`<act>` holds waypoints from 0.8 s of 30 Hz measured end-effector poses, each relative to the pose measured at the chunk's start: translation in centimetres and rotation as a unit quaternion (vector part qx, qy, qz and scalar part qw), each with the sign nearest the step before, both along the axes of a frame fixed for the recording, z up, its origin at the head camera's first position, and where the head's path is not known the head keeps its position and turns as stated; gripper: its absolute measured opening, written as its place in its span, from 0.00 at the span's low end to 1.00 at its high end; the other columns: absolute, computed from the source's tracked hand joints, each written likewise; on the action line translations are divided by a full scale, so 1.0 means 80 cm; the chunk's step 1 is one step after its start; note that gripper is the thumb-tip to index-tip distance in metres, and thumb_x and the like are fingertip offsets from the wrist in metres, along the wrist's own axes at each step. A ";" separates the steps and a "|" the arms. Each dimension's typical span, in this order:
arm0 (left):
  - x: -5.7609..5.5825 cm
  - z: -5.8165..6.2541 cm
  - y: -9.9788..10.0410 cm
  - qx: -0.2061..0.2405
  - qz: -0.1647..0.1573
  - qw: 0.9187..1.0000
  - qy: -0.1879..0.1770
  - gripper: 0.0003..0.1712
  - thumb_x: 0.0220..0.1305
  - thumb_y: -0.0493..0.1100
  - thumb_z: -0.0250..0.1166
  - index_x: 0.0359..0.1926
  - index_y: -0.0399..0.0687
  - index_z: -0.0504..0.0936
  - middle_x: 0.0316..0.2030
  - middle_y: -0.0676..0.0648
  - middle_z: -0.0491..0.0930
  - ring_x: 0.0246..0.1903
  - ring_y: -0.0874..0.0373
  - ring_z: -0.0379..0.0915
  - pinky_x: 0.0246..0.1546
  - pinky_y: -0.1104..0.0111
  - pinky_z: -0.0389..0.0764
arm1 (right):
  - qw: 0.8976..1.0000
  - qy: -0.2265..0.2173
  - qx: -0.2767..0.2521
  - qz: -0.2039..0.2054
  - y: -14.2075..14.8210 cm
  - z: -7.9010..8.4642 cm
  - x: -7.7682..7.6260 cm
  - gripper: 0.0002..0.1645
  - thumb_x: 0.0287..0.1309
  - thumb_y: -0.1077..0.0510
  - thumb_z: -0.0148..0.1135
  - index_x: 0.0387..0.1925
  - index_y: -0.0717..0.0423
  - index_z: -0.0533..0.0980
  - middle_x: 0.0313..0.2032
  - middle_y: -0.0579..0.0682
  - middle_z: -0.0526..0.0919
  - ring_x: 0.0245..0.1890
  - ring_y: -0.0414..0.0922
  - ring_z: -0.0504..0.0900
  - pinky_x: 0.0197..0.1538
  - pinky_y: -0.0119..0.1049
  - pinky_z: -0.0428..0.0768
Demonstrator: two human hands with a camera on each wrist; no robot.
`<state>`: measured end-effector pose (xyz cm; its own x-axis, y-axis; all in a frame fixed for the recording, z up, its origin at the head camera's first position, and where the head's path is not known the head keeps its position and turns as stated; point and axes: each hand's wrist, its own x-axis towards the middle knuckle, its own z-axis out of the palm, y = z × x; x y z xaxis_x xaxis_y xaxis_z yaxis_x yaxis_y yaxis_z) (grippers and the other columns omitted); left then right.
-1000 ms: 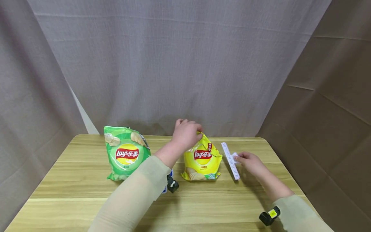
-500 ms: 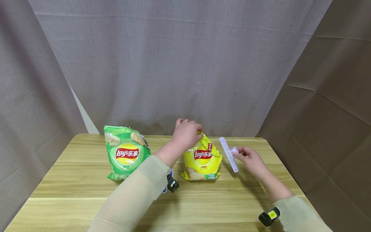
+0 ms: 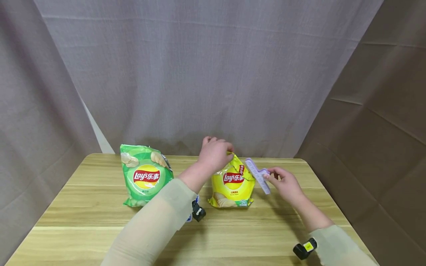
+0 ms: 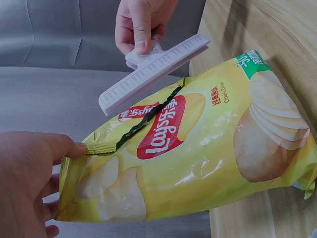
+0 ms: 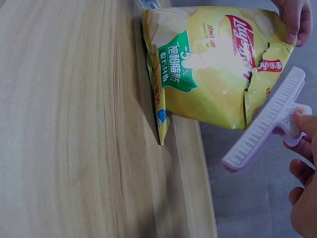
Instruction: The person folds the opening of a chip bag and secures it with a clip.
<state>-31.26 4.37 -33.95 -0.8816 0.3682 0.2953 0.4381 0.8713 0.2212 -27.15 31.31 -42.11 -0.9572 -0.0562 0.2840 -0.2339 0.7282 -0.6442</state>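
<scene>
My left hand (image 3: 214,153) pinches the top edge of a yellow Lay's chip bag (image 3: 233,190), which stands on the table. In the left wrist view a dark tear or fold line crosses the bag's front, and its upper corner is folded over. Thumb and fingers of my right hand (image 3: 287,184) grip the handle of a long lavender bag clip (image 3: 257,176) with ridged bars. Slanted, the clip overlaps the bag's right edge in the head view. Seen from the right wrist, the clip (image 5: 270,121) lies close along the folded corner of the chip bag (image 5: 213,69).
A green Lay's chip bag (image 3: 146,181) stands left on the wooden table (image 3: 249,236). Behind my left sleeve (image 3: 156,225), a blue-and-white item (image 3: 189,218) shows only in part. Grey curtain (image 3: 199,74) hangs behind the table.
My right hand has lifted the bag clip, turned its ridged face more to the head camera and brought it left to the yellow chip bag. My left hand stays on the bag's top.
</scene>
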 end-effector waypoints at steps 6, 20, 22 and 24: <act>0.000 0.001 0.001 0.003 -0.007 1.000 0.002 0.09 0.67 0.54 0.63 0.45 0.63 0.86 0.44 0.60 0.83 0.48 0.57 0.72 0.67 0.51 0.55 | 0.999 0.031 -0.006 0.010 -0.009 0.001 0.001 0.14 0.64 0.55 0.66 0.46 0.60 0.82 0.32 0.51 0.75 0.31 0.49 0.69 0.30 0.34 0.67; 0.003 0.003 0.000 0.009 -0.003 1.000 -0.011 0.10 0.68 0.54 0.63 0.46 0.63 0.86 0.45 0.60 0.83 0.50 0.57 0.72 0.67 0.51 0.54 | 0.999 0.047 0.013 0.005 -0.019 0.001 -0.005 0.14 0.63 0.56 0.67 0.47 0.60 0.83 0.34 0.52 0.77 0.35 0.47 0.70 0.34 0.36 0.67; 0.003 0.003 0.000 0.010 -0.003 1.000 -0.012 0.10 0.68 0.54 0.63 0.46 0.64 0.86 0.45 0.60 0.83 0.50 0.57 0.72 0.68 0.51 0.53 | 0.999 0.050 0.020 0.006 -0.018 0.001 -0.006 0.14 0.63 0.56 0.67 0.47 0.60 0.83 0.35 0.52 0.77 0.35 0.47 0.70 0.34 0.37 0.68; 0.002 0.003 0.000 0.011 -0.003 1.000 -0.011 0.10 0.68 0.54 0.64 0.46 0.64 0.87 0.45 0.60 0.83 0.50 0.57 0.72 0.68 0.51 0.53 | 0.998 0.057 0.027 0.010 -0.018 0.001 -0.008 0.15 0.63 0.56 0.67 0.48 0.61 0.83 0.37 0.54 0.80 0.36 0.48 0.71 0.36 0.38 0.70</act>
